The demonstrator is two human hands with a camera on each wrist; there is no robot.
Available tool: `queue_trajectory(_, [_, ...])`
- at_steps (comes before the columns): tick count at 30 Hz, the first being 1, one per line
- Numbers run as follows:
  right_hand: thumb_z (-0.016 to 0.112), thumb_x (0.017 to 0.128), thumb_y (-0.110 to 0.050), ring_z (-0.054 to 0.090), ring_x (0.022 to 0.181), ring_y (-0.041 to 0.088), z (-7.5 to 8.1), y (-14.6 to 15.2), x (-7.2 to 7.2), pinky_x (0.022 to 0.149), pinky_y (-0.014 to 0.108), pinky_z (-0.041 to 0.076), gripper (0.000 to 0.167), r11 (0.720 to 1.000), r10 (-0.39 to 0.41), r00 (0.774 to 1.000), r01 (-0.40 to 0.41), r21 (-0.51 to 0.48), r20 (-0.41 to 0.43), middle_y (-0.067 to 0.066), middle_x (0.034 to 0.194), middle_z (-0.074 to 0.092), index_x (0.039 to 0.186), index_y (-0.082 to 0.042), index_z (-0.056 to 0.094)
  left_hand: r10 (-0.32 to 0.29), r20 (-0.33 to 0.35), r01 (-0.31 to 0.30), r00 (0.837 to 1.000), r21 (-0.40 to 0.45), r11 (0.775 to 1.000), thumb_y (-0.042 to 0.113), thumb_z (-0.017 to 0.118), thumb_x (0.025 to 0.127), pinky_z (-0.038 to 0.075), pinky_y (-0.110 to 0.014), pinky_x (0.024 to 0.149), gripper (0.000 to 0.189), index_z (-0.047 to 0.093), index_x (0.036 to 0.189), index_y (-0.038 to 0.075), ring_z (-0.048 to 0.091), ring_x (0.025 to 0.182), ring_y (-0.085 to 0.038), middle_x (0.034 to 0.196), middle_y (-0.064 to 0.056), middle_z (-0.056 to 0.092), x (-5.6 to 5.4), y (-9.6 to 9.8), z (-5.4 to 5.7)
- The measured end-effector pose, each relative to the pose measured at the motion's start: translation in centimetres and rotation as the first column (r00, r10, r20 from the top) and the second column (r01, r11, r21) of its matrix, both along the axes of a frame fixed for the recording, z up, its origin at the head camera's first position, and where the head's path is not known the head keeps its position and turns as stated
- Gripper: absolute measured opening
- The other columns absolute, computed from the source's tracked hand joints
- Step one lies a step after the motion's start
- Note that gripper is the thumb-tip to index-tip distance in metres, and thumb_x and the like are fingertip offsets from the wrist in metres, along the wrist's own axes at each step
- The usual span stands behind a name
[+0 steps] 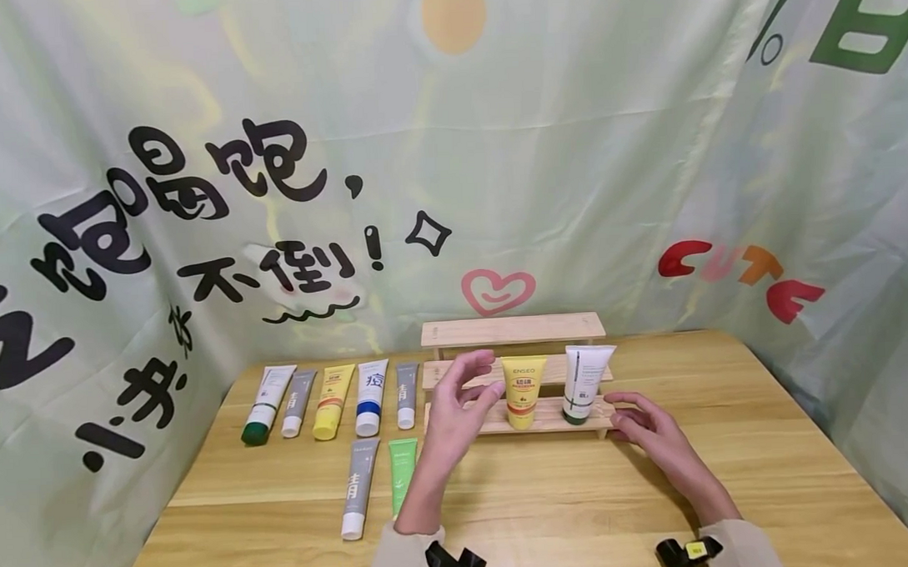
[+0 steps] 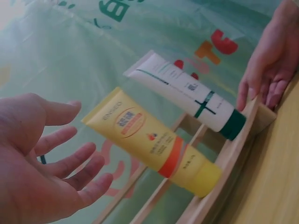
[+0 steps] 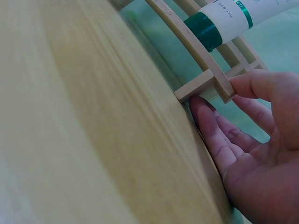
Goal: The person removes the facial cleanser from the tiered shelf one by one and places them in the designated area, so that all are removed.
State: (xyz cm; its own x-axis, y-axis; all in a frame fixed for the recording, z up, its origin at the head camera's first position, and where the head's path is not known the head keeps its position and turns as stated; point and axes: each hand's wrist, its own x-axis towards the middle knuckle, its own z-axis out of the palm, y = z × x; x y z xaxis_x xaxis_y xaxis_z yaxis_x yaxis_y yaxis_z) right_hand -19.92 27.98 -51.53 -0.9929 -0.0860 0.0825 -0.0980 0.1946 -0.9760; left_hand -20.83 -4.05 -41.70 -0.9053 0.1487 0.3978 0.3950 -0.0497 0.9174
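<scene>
A yellow squeeze tube [image 1: 524, 391] and a white tube with a green cap [image 1: 587, 384] stand cap-down on the lowest step of a wooden tiered rack [image 1: 513, 328]. My left hand [image 1: 458, 404] is just left of the yellow tube, fingers loosely bent and apart from it; in the left wrist view a gap shows between the fingertips and the tube. At the rack's right end, my right hand [image 1: 652, 435] holds the corner of the lowest step, with digits above and below it in the right wrist view [image 3: 254, 140].
Left of the rack, several tubes lie in a row: white with green cap [image 1: 270, 402], grey [image 1: 298, 403], yellow [image 1: 334, 402], white and blue [image 1: 371, 397], grey [image 1: 406, 395]. Nearer lie another grey tube [image 1: 359, 489] and a green tube [image 1: 403, 469], partly behind my left arm.
</scene>
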Motion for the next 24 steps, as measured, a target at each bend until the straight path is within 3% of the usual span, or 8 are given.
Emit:
queue_trajectory(6, [0.057, 0.107, -0.022, 0.063, 0.108, 0.001, 0.1, 0.1, 0.0, 0.087, 0.027, 0.058, 0.046, 1.0, -0.003, 1.0, 0.003, 0.001, 0.008, 0.03, 0.142, 0.05, 0.143, 0.005, 0.049, 0.015, 0.0, -0.015, 1.0, 0.051, 0.999, -0.001, 0.072, 0.093, 0.052, -0.046, 0.101, 0.041, 0.06, 0.132, 0.001, 0.056, 0.124, -0.039, 0.131, -0.018, 0.062, -0.3, 1.2, -0.9])
queue_trajectory(12, [0.057, 0.107, -0.021, 0.063, 0.108, 0.002, 0.0, 0.0, 0.0, 0.088, 0.028, 0.058, 0.046, 1.0, 0.005, 1.0, -0.004, -0.006, 0.007, 0.031, 0.144, 0.048, 0.143, 0.006, 0.048, 0.012, 0.052, -0.015, 0.999, 0.063, 0.998, 0.001, 0.073, 0.092, 0.05, -0.048, 0.104, 0.044, 0.059, 0.134, 0.002, 0.059, 0.121, -0.03, 0.127, -0.014, 0.062, -0.2, 2.1, -1.8])
queue_trajectory(18, [0.057, 0.107, -0.022, 0.064, 0.107, 0.003, 0.0, 0.1, 0.0, 0.088, 0.028, 0.058, 0.046, 1.0, 0.003, 1.0, -0.003, -0.005, 0.016, 0.031, 0.143, 0.049, 0.144, 0.005, 0.048, 0.029, 0.059, -0.036, 0.998, 0.13, 0.991, 0.002, 0.073, 0.094, 0.049, -0.048, 0.104, 0.039, 0.059, 0.13, -0.002, 0.061, 0.117, -0.034, 0.124, -0.018, 0.063, -0.6, 2.8, -2.9])
queue_trajectory(24, [0.057, 0.107, -0.023, 0.065, 0.105, 0.005, 0.1, 0.1, -0.1, 0.087, 0.027, 0.058, 0.046, 1.0, 0.001, 1.0, -0.001, 0.007, 0.026, 0.03, 0.14, 0.052, 0.144, 0.004, 0.048, 0.061, 0.132, -0.079, 0.989, 0.142, 0.987, 0.0, 0.073, 0.092, 0.052, -0.042, 0.101, 0.035, 0.062, 0.125, -0.001, 0.062, 0.111, -0.032, 0.119, -0.017, 0.065, -0.8, 3.3, -3.6])
